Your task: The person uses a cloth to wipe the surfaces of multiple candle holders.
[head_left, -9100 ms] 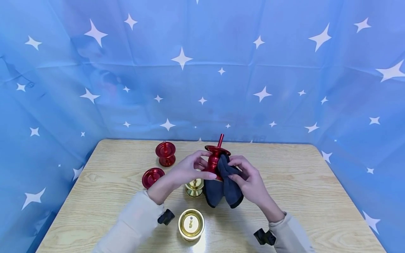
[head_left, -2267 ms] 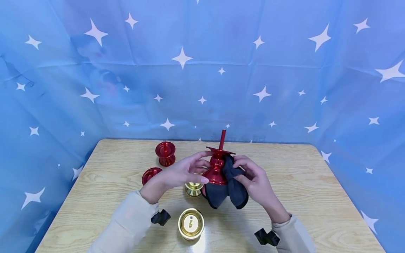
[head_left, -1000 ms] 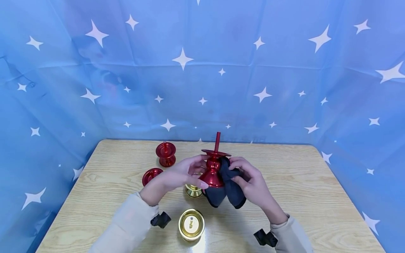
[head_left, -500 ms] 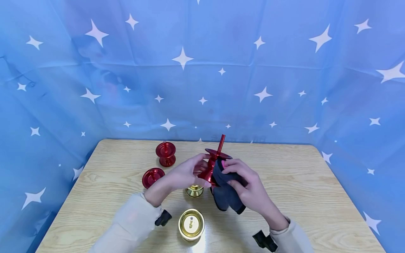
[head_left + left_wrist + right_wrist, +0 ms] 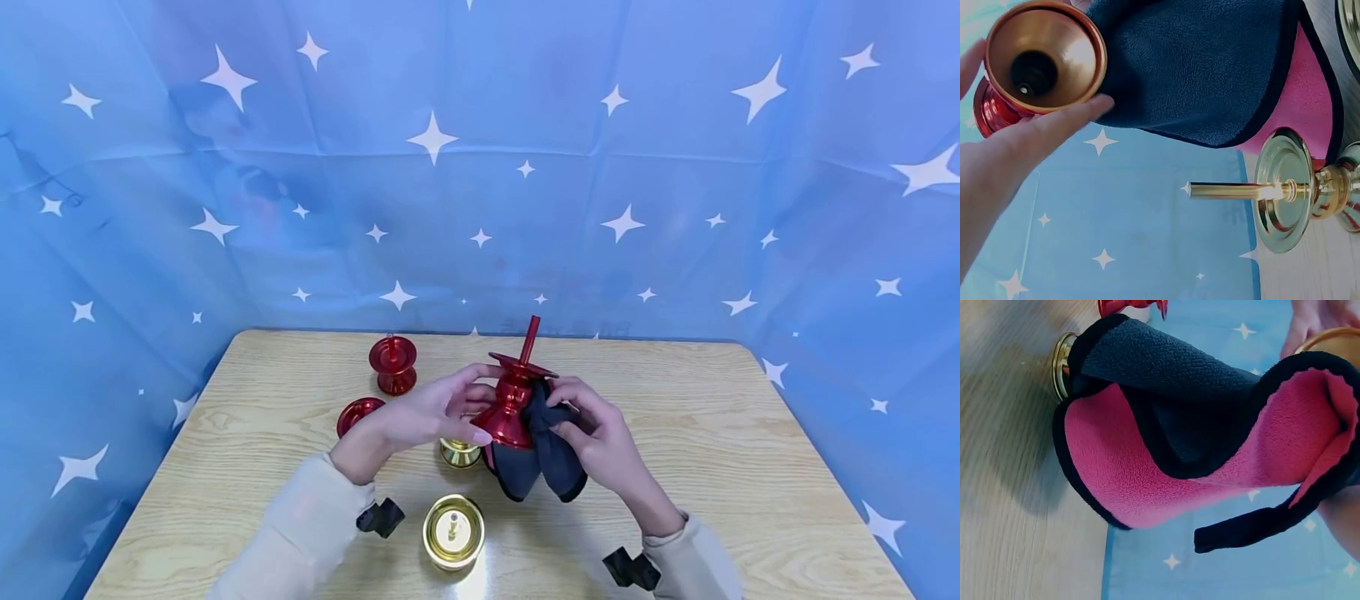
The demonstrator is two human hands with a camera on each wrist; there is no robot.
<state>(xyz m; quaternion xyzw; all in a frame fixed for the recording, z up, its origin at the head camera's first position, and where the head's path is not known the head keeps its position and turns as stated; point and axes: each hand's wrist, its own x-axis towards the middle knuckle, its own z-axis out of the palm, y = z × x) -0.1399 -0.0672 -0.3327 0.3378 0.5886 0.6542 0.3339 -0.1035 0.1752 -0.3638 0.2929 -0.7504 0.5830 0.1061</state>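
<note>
While our left hand (image 5: 429, 408) grips the metallic-red candlestick (image 5: 513, 395) above the table (image 5: 720, 467) and our right hand (image 5: 602, 429) pinches the plush cloth (image 5: 558, 458), we expect a stiff, slippery body, best held at its flared base (image 5: 506, 428).

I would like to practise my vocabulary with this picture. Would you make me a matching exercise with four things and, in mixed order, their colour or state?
Things:
1. Cloth
2. Rightmost red holder
3. Table
4. Backdrop

Colours or states:
A. blue, with white stars
B. dark blue-grey and pink, with black edging
C. pale, with wood grain
D. tilted, held off the tabletop in the left grip

Right pairs: 1-B, 2-D, 3-C, 4-A.
</note>
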